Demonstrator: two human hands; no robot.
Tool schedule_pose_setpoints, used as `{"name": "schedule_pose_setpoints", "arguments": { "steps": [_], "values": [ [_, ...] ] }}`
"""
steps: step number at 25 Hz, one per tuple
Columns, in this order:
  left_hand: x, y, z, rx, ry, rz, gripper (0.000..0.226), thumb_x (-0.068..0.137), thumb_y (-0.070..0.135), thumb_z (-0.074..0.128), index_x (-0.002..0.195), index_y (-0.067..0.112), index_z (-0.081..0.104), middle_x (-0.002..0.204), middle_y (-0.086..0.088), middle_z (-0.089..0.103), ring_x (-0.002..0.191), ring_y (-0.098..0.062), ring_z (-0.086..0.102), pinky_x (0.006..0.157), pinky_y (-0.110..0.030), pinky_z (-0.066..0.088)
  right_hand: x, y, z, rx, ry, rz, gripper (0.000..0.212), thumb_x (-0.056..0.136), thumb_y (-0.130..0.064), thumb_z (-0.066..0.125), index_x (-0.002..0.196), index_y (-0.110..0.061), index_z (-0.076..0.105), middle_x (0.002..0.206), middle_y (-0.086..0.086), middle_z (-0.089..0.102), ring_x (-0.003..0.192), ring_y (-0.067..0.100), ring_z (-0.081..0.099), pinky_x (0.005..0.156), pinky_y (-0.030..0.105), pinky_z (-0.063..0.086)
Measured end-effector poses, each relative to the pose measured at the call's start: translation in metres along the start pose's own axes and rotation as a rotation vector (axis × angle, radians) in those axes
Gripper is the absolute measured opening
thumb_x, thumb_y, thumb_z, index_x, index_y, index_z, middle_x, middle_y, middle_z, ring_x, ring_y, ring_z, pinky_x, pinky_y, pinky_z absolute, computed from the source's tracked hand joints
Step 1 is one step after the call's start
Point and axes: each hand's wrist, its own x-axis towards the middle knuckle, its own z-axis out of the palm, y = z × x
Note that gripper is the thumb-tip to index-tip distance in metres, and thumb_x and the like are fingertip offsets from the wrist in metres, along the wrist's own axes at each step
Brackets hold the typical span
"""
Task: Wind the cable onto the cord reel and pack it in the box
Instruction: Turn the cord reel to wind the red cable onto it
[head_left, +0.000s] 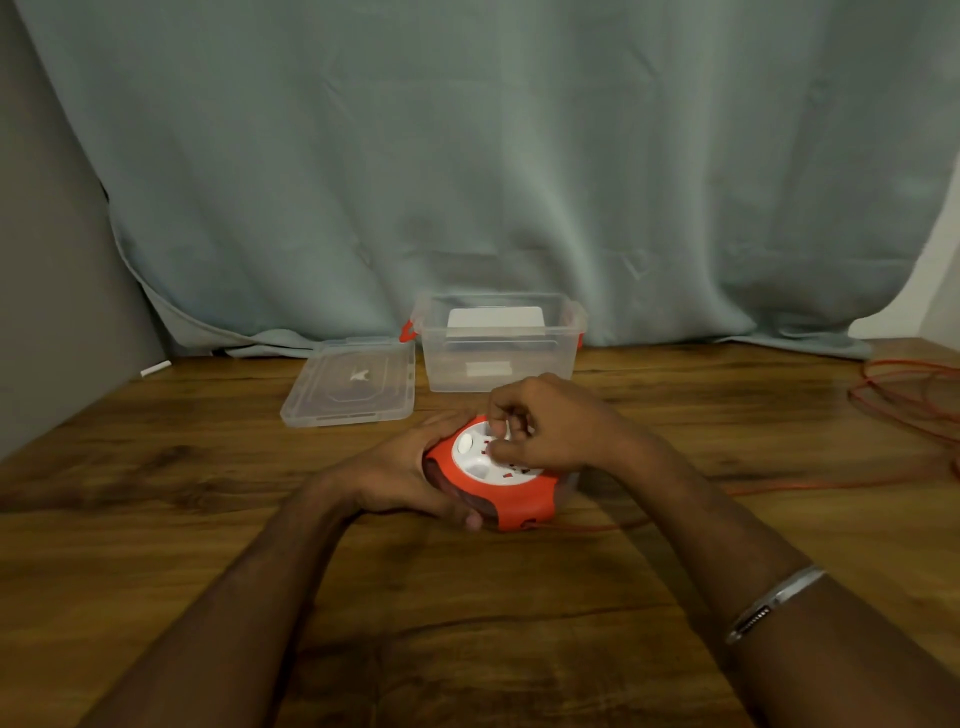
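Note:
The round orange cord reel (524, 501) with a white socket face rests on the wooden table (208, 467) in the middle. My left hand (400, 475) grips its left side, thumb under the near rim. My right hand (545, 423) lies on the white face with fingers pinched on the winding knob. A thin orange cable (810, 486) runs from the reel across the table to a loose pile of loops (914, 395) at the far right. The clear plastic box (498, 345) with orange latches stands open just behind the reel.
The box's clear lid (350, 382) lies flat to the left of the box. A pale blue curtain (493, 156) hangs behind the table. A small white stick (155, 368) lies at the table's back left edge. A metal bangle (774, 603) sits on my right forearm.

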Motion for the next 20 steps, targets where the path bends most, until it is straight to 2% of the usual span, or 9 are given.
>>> {"name": "schedule_pose_setpoints", "arguments": {
  "steps": [1, 3, 6, 8, 10, 12, 15, 17, 20],
  "values": [
    [0.0, 0.002, 0.0, -0.008, -0.003, 0.0, 0.108, 0.058, 0.025, 0.103, 0.139, 0.055, 0.038, 0.147, 0.021, 0.051, 0.131, -0.003, 0.056, 0.104, -0.017, 0.051, 0.0, 0.002, -0.004, 0.061, -0.029, -0.029, 0.018, 0.076, -0.025, 0.078, 0.088, -0.031, 0.066, 0.088, -0.009, 0.071, 0.085, 0.011, 0.067, 0.071, 0.037, 0.056],
    [0.0, 0.001, 0.0, -0.005, -0.002, 0.002, 0.105, 0.059, 0.021, 0.102, 0.136, 0.056, 0.039, 0.146, 0.021, 0.052, 0.131, -0.002, 0.056, 0.105, -0.017, 0.05, -0.002, 0.007, -0.011, 0.084, -0.101, -0.05, 0.038, 0.072, -0.008, 0.073, 0.099, -0.034, 0.065, 0.105, -0.011, 0.072, 0.088, 0.01, 0.066, 0.071, 0.036, 0.055],
    [-0.001, 0.003, 0.0, -0.013, -0.011, -0.015, 0.103, 0.065, 0.014, 0.099, 0.136, 0.054, 0.037, 0.142, 0.025, 0.051, 0.126, 0.003, 0.056, 0.098, -0.011, 0.05, 0.001, 0.019, -0.012, 0.118, -0.183, -0.046, 0.042, 0.074, -0.004, 0.072, 0.097, -0.037, 0.062, 0.122, -0.012, 0.073, 0.074, 0.003, 0.064, 0.061, 0.031, 0.053],
    [-0.001, 0.002, 0.0, -0.007, -0.016, -0.022, 0.111, 0.061, 0.024, 0.102, 0.145, 0.052, 0.034, 0.146, 0.024, 0.05, 0.132, -0.003, 0.053, 0.107, -0.019, 0.05, 0.002, 0.025, -0.012, 0.216, -0.193, -0.032, 0.04, 0.074, -0.005, 0.075, 0.096, -0.035, 0.06, 0.127, -0.012, 0.073, 0.074, 0.003, 0.068, 0.061, 0.035, 0.057],
    [-0.001, 0.001, -0.001, 0.008, -0.009, -0.025, 0.124, 0.053, 0.036, 0.103, 0.153, 0.048, 0.032, 0.152, 0.021, 0.048, 0.138, -0.007, 0.05, 0.116, -0.03, 0.047, 0.0, 0.027, -0.014, 0.239, -0.194, -0.022, 0.039, 0.075, -0.002, 0.078, 0.098, -0.027, 0.059, 0.125, -0.008, 0.074, 0.067, -0.006, 0.065, 0.057, 0.025, 0.052],
    [-0.001, 0.0, -0.002, -0.003, -0.006, -0.027, 0.122, 0.055, 0.031, 0.104, 0.153, 0.047, 0.033, 0.151, 0.022, 0.049, 0.137, -0.005, 0.052, 0.113, -0.027, 0.048, -0.001, 0.027, -0.015, 0.231, -0.19, -0.007, 0.04, 0.075, -0.004, 0.084, 0.099, -0.022, 0.057, 0.121, -0.006, 0.075, 0.076, -0.007, 0.067, 0.055, 0.016, 0.047],
    [-0.001, 0.0, -0.002, 0.005, -0.001, -0.032, 0.122, 0.057, 0.028, 0.103, 0.155, 0.045, 0.032, 0.151, 0.022, 0.048, 0.136, -0.005, 0.051, 0.111, -0.024, 0.047, -0.003, 0.024, -0.013, 0.216, -0.147, 0.003, 0.041, 0.071, -0.026, 0.093, 0.092, -0.026, 0.057, 0.106, -0.004, 0.073, 0.098, 0.018, 0.07, 0.062, 0.031, 0.052],
    [-0.002, 0.0, -0.001, 0.0, 0.0, -0.028, 0.122, 0.057, 0.029, 0.104, 0.155, 0.043, 0.033, 0.151, 0.021, 0.049, 0.136, -0.006, 0.052, 0.114, -0.027, 0.048, -0.004, 0.018, -0.012, 0.15, -0.126, 0.022, 0.041, 0.07, -0.039, 0.093, 0.085, -0.027, 0.058, 0.095, -0.003, 0.071, 0.093, 0.02, 0.067, 0.067, 0.04, 0.052],
    [-0.001, 0.001, -0.001, -0.02, 0.003, -0.032, 0.115, 0.057, 0.024, 0.103, 0.148, 0.047, 0.036, 0.147, 0.019, 0.053, 0.133, -0.007, 0.055, 0.112, -0.028, 0.05, -0.004, 0.008, -0.006, 0.015, -0.053, 0.026, 0.042, 0.068, -0.051, 0.088, 0.074, -0.024, 0.056, 0.075, -0.005, 0.066, 0.07, 0.016, 0.06, 0.061, 0.034, 0.044]
  ]
}}
